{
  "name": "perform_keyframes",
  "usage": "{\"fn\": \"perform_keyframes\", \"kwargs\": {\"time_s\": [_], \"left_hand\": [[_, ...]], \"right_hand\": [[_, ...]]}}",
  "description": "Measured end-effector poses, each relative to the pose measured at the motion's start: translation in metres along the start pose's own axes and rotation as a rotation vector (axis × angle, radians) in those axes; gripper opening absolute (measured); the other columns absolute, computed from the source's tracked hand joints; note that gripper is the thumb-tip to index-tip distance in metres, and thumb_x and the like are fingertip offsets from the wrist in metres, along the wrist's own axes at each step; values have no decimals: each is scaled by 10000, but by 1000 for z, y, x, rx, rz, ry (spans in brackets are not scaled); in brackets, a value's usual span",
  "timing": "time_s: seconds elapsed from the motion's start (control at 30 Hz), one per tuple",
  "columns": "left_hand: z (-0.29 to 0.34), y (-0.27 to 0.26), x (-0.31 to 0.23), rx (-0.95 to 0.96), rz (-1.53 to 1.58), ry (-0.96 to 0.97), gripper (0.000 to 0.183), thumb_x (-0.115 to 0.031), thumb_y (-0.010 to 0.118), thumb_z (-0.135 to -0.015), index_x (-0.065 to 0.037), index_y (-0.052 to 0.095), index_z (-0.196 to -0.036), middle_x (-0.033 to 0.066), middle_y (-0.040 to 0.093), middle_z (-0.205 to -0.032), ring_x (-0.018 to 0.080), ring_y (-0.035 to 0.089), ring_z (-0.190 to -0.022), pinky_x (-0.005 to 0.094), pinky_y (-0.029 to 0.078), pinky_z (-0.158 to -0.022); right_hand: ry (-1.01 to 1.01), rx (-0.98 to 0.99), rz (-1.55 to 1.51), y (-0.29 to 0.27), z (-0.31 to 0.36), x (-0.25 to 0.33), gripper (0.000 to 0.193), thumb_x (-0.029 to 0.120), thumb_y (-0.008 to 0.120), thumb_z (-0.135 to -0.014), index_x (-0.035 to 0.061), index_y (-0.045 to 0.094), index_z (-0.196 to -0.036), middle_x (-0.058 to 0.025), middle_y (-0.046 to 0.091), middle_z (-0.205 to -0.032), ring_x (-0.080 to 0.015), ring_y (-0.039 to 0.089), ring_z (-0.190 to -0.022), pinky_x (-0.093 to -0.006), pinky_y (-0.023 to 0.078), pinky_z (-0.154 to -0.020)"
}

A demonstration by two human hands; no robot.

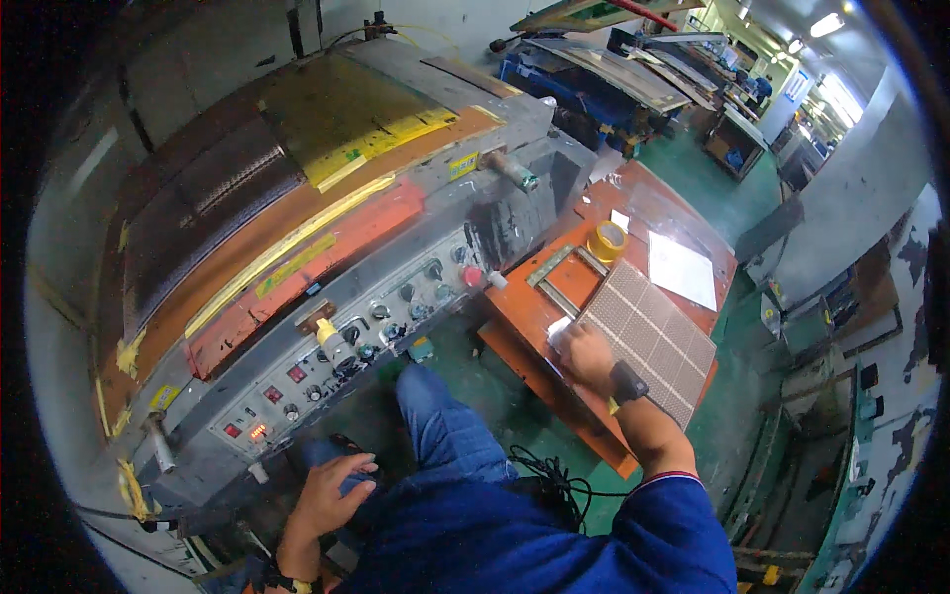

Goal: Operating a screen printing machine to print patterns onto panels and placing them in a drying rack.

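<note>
My right hand (pixel 586 358) is over the left edge of an orange table (pixel 638 463). Its fingers are closed on a small white piece (pixel 558 331), cloth or paper; I cannot tell which. Right beside that hand lies a flat brown panel (pixel 648 337) with a grid of small repeated patterns, under my wrist. My left hand (pixel 332 490) hangs near my lap, holding nothing, thumb and fingers apart. Near it stands a large grey machine with a control panel (pixel 327 381) of knobs and red-lit switches.
On the table are a yellow tape roll (pixel 607 241), a white sheet (pixel 683 270) and a metal square frame (pixel 566 282). A framed screen with yellow tape (pixel 361 158) tops the machine. Black cables (pixel 559 477) lie on the green floor. Racks (pixel 851 366) stand at right.
</note>
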State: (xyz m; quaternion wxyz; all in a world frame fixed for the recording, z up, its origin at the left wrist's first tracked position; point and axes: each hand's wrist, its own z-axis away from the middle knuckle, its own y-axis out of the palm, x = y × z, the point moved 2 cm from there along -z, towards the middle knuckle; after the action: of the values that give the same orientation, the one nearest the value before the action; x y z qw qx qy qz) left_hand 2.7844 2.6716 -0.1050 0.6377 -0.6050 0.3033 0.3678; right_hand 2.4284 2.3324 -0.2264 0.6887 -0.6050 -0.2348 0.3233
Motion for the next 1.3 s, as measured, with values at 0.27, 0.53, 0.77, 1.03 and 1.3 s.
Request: {"fn": "perform_keyframes", "kwargs": {"time_s": [0.27,0.53,0.77,1.03,1.3], "left_hand": [[-10,5,-7,16,-11,-22,390,-130,668,-789,-36,570,-1155,120,676,-1015,261,659,-938,356,506,-817],[-35,34,6,80,104,-64,359,-114,667,-807,-17,576,-1140,128,675,-1002,233,664,-892,326,514,-801],[-154,137,-4,414,290,43,421,-154,651,-825,19,540,-1192,163,631,-1121,236,624,-1020,341,496,-870],[-298,280,-23,428,-3,188,810,-390,685,-752,61,353,-1337,264,463,-1309,359,456,-1220,397,357,-1021],[-299,287,-31,470,-67,62,722,-349,684,-737,59,436,-1278,278,522,-1235,374,505,-1166,392,395,-978]], "right_hand": [[33,-155,26,46,9,1,276,170,539,-802,9,554,-1027,-173,626,-920,-313,633,-787,-426,504,-670],[187,-654,-398,27,92,8,216,68,614,-656,25,568,-863,-185,589,-877,-407,547,-789,-450,447,-737],[1550,-517,6,124,301,-117,485,337,575,-797,-94,569,-1019,-290,599,-964,-448,582,-895,-488,480,-786],[1560,-490,-522,161,358,-93,403,350,596,-785,-46,662,-820,-248,642,-788,-354,647,-794,-416,479,-741],[1577,-727,-1216,164,329,-78,200,136,596,-818,-42,647,-744,-92,598,-650,-181,560,-560,-328,425,-477]]}}
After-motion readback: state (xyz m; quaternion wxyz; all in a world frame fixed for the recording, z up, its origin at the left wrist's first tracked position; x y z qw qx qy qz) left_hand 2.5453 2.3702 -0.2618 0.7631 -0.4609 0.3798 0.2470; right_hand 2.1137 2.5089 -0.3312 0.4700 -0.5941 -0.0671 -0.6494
